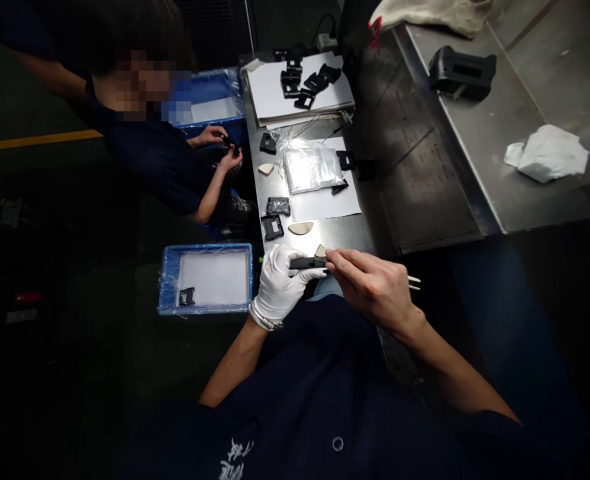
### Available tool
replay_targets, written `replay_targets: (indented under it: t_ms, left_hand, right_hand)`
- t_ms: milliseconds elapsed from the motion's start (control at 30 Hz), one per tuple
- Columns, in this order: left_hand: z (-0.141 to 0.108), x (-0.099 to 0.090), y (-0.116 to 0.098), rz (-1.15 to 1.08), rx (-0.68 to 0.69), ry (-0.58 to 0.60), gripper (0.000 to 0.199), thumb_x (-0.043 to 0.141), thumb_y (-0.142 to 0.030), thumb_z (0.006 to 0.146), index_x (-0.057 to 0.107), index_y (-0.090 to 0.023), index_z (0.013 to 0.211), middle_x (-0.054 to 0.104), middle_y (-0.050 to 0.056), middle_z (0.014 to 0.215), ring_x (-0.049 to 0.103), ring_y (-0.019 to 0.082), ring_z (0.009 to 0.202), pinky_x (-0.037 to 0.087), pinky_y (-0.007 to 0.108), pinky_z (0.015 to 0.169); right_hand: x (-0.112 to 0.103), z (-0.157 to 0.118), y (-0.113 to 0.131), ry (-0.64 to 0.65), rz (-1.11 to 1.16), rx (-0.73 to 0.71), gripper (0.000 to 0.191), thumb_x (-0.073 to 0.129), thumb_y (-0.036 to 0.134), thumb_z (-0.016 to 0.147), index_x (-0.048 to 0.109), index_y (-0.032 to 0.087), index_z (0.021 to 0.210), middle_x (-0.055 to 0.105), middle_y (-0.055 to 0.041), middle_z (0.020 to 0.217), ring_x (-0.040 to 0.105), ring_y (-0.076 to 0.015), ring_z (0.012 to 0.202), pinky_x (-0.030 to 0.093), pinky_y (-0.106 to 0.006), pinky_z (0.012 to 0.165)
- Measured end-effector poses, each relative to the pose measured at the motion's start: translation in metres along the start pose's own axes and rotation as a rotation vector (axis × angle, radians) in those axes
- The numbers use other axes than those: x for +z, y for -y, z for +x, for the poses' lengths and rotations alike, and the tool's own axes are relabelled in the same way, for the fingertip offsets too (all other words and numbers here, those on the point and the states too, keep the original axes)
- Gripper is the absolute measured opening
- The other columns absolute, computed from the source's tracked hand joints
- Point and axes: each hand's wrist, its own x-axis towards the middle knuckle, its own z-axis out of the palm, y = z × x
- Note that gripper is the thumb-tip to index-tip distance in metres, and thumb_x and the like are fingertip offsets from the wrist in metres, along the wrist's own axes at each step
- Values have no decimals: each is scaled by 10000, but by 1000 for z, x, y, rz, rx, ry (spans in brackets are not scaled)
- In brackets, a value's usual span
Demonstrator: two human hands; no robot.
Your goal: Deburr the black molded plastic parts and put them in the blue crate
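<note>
Holding a black plastic part in the white-gloved left hand while the bare right hand pinches a slim pale tool

The part sits at 12 o'clock, just in front of the chest, gripped narrowly by the left hand; a pale wedge touches its far end, right beside the right hand's fingertips. Both hands hover at the near edge of a steel table. At 10 o'clock, a blue tray holds one black piece. Farther out at 12 o'clock lie a foil bag and stacked paper sheets bearing more black parts. At 11 o'clock, a co-worker's hand holds a small black piece.
</note>
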Motion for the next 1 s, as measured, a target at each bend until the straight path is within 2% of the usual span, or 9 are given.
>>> replay_targets:
  t_ms: [533,833,1000]
  left_hand:
    - [3,2,3,-43,-53,36,406,795,-512,736,615,-177,880,639,23,813,642,180,812,520,302,750]
    - [2,1,0,-58,-143,58,412,803,-509,727,622,-178,893,651,29,851,641,177,820,530,305,764]
    - [2,3,-2,-76,-196,51,382,832,-451,716,618,-194,901,665,28,877,657,180,825,540,313,760]
  right_hand:
    - [-2,0,-2,-36,-46,-119,283,626,255,937,660,180,1208,757,-38,1062,686,-118,769,413,-246,602]
    - [2,0,3,-45,-53,-40,276,632,246,937,666,186,1204,753,-33,1052,682,-105,745,380,-243,562]
    - [4,-3,6,-51,-85,-58,311,633,262,937,649,166,1232,748,-51,1071,688,-124,762,390,-259,576]
